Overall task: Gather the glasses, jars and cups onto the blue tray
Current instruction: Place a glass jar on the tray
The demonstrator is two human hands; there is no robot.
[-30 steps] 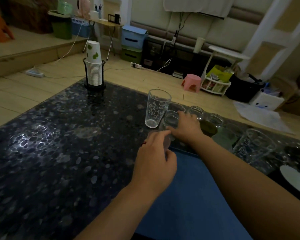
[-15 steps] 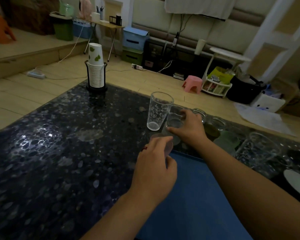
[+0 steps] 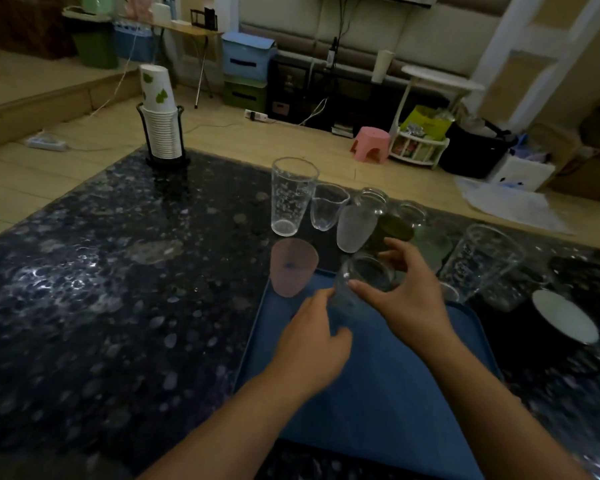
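Observation:
The blue tray lies on the dark speckled table in front of me. My right hand grips a clear jar by its rim and holds it tilted over the tray's far end. My left hand hovers over the tray with loosely curled fingers, its fingertips beside the jar's base. A frosted pink cup stands at the tray's far left corner. Beyond the tray stand a tall clear glass, a small clear cup, a frosted jar, a clear jar and a large clear cup.
A stack of paper cups in a black holder stands at the table's far left corner. A white dish lies right of the tray. A dark-lidded jar sits behind my right hand. The table's far edge drops to a wooden floor.
My left hand has let go of the pink cup, which stands at the tray's corner. My right hand has lifted a clear jar out of the row and drawn it back over the tray.

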